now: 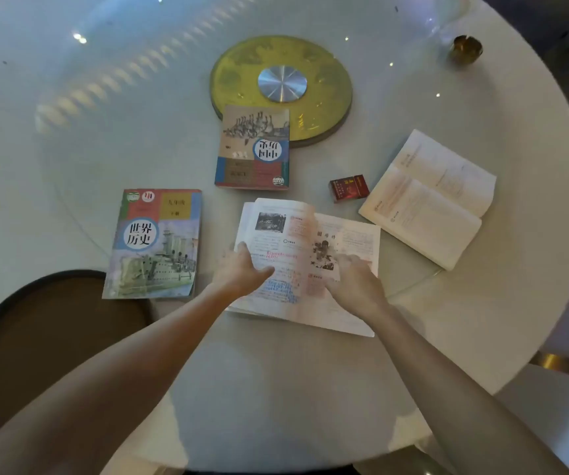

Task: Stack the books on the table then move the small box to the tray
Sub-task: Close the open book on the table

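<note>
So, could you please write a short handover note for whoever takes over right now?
Left hand and right hand: both spread flat on the open book nearest the person; neither grips anything.
Ship-cover book lies closed to the left, the geese-cover book closed and overlapping the gold disc, the second open book to the right.
Small red box sits between the open books.
Done: nothing stacked.
Left: close both open books, stack all four, move the box.

I see a round white glass-topped table (310, 389). On it lie two closed history textbooks (154, 243) (254, 149), two open white-paged books (310, 265) (428, 198), a small red box (349, 188) and a gold disc (281, 87).
</note>
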`<state>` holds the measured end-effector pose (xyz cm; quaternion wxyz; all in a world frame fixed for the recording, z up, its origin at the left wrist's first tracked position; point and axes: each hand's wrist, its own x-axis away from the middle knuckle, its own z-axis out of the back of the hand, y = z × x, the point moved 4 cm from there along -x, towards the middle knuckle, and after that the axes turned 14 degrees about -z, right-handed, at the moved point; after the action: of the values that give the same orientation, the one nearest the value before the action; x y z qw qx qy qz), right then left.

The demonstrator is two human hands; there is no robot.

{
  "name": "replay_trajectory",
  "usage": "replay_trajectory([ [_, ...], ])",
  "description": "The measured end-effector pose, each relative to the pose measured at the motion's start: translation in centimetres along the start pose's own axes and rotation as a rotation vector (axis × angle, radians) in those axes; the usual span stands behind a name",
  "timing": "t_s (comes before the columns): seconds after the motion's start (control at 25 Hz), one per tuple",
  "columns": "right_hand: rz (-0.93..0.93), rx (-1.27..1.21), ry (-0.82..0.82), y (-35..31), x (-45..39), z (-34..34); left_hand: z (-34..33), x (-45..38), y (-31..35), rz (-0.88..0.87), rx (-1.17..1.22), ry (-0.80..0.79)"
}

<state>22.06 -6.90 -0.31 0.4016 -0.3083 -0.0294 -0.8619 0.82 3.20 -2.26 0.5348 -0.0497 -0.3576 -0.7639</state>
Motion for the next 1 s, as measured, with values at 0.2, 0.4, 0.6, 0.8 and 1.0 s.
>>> replay_trajectory([
  [0.2,-0.332,-0.089,0.129,4.9,-1.4,-0.9,-1.6,0.1,-1.8,0.159,0.047,0.006],
  [0.4,-0.46,-0.203,0.024,8.6,-2.7,-2.9,-2.9,-0.3,-2.9,0.21,0.166,0.076],
  [0.6,-0.468,-0.444,-0.007,8.9,-2.8,-3.2,-4.0,-0.8,-1.7,0.233,0.631,0.009],
  [0.8,-0.412,-0.477,-0.045,8.8,-2.5,-2.9,-5.1,-0.2,2.7,-0.034,0.704,-0.075],
  [1.0,-0.399,-0.638,-0.017,9.1,-2.5,-3.5,-7.0,1.1,6.1,-0.159,0.658,-0.171],
])
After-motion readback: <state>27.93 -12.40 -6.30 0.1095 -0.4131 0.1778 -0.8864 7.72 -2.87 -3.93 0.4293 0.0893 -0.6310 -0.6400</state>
